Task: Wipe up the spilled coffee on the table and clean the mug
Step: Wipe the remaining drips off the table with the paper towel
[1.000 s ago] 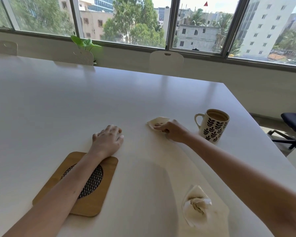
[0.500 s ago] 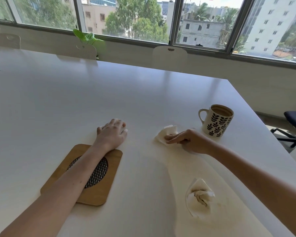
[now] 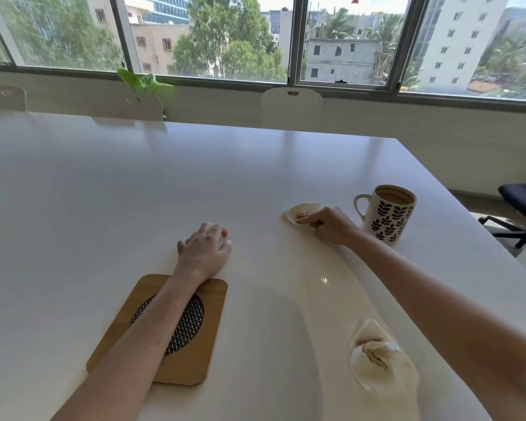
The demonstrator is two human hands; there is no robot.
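Note:
A white mug (image 3: 387, 217) with a black leaf pattern stands upright on the white table (image 3: 134, 192), holding brown coffee. Just left of it my right hand (image 3: 328, 224) presses a stained tissue (image 3: 299, 213) flat onto the tabletop. A pale coffee film (image 3: 331, 287) stretches from there toward me. A second, crumpled and coffee-stained tissue (image 3: 375, 357) lies near the front right. My left hand (image 3: 205, 249) rests palm down on the table, holding nothing, its forearm lying over a wooden trivet (image 3: 195, 357).
The table's right edge runs close behind the mug. White chairs (image 3: 291, 101) line the far side under the windows, with a green plant (image 3: 143, 82). A dark office chair (image 3: 523, 202) stands beyond the right edge.
My right hand slid the tissue toward me and right, then back out to beside the mug. The left hand stayed put. The head camera shifted slightly.

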